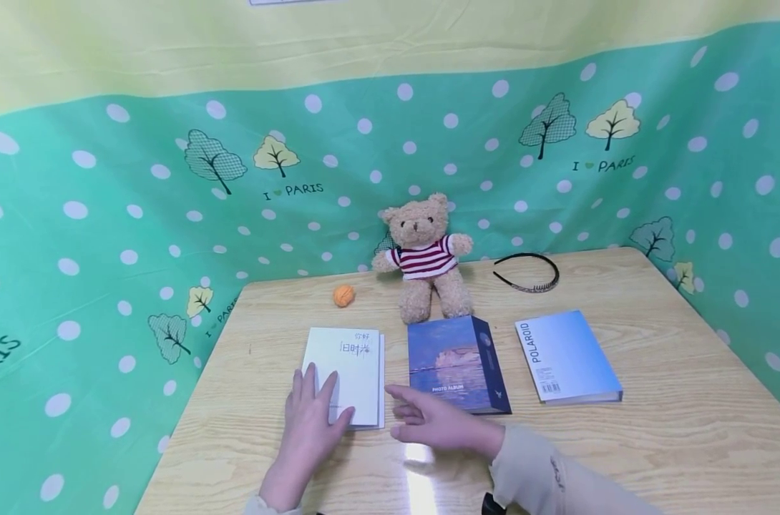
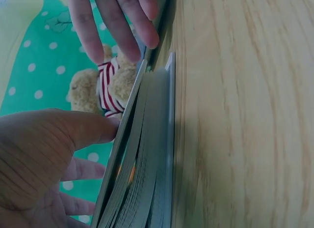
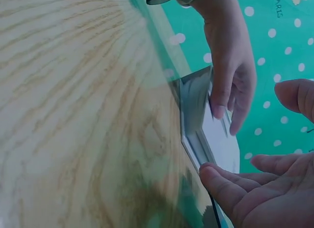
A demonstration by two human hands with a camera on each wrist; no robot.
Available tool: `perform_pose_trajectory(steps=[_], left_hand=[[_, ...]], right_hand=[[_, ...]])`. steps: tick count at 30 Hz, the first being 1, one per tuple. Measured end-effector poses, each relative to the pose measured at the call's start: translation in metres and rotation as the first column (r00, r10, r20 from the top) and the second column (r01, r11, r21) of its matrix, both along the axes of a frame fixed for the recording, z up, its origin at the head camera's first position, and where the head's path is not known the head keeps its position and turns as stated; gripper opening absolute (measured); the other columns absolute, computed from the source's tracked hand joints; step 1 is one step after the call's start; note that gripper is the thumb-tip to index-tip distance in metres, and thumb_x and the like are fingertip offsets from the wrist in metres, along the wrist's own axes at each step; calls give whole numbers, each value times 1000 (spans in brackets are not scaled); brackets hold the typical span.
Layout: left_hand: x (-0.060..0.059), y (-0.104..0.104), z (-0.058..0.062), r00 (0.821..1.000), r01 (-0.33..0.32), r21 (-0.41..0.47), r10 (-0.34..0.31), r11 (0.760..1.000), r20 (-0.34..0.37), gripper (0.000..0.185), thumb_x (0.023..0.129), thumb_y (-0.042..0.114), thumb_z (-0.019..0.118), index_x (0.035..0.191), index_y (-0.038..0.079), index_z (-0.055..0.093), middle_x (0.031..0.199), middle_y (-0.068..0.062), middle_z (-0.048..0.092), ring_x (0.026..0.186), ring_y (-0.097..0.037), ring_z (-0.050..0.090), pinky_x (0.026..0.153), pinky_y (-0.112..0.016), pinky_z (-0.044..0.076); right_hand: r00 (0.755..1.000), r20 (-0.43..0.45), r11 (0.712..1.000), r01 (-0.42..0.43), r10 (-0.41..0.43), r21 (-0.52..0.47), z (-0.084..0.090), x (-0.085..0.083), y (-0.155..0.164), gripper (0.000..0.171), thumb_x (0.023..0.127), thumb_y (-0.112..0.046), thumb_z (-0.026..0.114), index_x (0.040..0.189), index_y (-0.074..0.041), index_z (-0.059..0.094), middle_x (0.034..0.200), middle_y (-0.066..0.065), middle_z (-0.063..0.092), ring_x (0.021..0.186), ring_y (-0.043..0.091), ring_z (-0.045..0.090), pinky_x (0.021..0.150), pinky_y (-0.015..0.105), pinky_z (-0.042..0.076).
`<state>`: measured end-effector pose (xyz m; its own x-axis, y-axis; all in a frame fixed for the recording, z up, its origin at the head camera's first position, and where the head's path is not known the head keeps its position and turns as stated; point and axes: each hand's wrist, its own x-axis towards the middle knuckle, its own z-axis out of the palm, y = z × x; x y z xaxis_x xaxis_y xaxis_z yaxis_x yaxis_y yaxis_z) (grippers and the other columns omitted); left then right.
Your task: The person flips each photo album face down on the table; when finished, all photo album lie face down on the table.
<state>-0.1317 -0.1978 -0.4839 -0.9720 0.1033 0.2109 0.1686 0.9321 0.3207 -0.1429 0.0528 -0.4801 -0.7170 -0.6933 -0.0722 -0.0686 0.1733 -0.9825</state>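
A white hardcover book (image 1: 363,383) with dark lettering lies on the table, left of the middle. My left hand (image 1: 314,418) rests on its cover with fingers spread. In the left wrist view the book's pages (image 2: 140,174) fan slightly beneath the cover, and the thumb touches the cover's edge. My right hand (image 1: 435,422) hovers beside the book's right edge with fingers extended, holding nothing. Its fingertips are close to the book's edge in the right wrist view; contact cannot be told. A blue photo album (image 1: 444,365) with a seascape cover lies just beyond the right hand.
A blue-and-white Polaroid album (image 1: 570,357) lies to the right. Behind stand a teddy bear (image 1: 422,261) in a striped shirt, an orange ball (image 1: 343,295) and a black headband (image 1: 538,288). A green dotted curtain (image 1: 338,129) borders the wooden table (image 1: 673,400).
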Motion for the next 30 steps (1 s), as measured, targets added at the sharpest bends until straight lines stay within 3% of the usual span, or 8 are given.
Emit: perform_pose_trajectory(steps=[18, 30], left_hand=[[1, 2, -3, 1000, 9, -59, -8, 998, 12, 74, 80, 40, 76, 138, 1, 52, 150, -36, 24, 139, -56, 12, 105, -71, 22], [-1, 1, -2, 998, -5, -56, 9, 998, 64, 77, 81, 44, 74, 143, 5, 48, 154, -32, 20, 141, -53, 7, 99, -71, 30]], right_hand=[[998, 68, 999, 8, -5, -50, -8, 7, -15, 77, 93, -19, 65, 154, -3, 20, 153, 27, 27, 136, 38, 38, 103, 33, 42], [986, 163, 995, 34, -19, -91, -10, 7, -17, 70, 94, -21, 63, 153, -7, 27, 156, 23, 24, 138, 38, 36, 108, 45, 36]])
